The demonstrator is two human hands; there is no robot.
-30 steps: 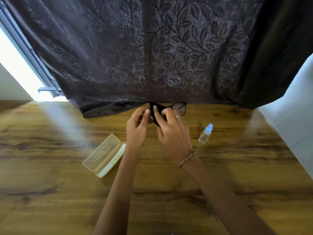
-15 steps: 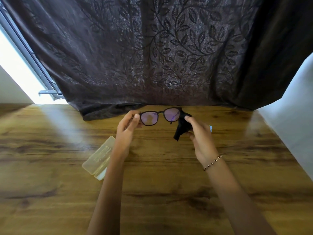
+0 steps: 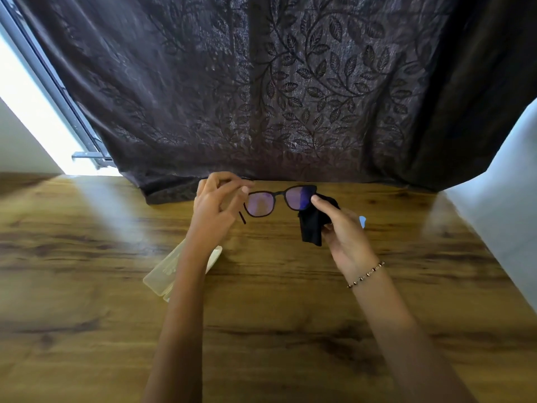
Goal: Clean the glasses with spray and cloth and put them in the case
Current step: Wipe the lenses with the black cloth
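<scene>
Left hand (image 3: 213, 207) raised above the tabletop (image 3: 276, 330), fingers curled, pinching the left end of the glasses (image 3: 277, 200) at the hinge; one temple tip hanging down just beside the palm. Right hand (image 3: 344, 234) closed on a black cloth (image 3: 313, 228), thumb pressed at the right edge of the frame, cloth hanging down below the right lens. Glasses held in the air between both hands, lenses facing the camera, with purple reflection. Beaded bracelet (image 3: 366, 274) on the right wrist.

Under the left forearm, lying on the tabletop: the pale translucent case (image 3: 162, 274), partly hidden by the arm. Behind the right hand, only the light blue cap of the spray bottle (image 3: 362, 221) visible. At the far side, dark curtain (image 3: 290, 91) with leaf pattern, its hem touching the tabletop. Bright window (image 3: 32, 123) at far left.
</scene>
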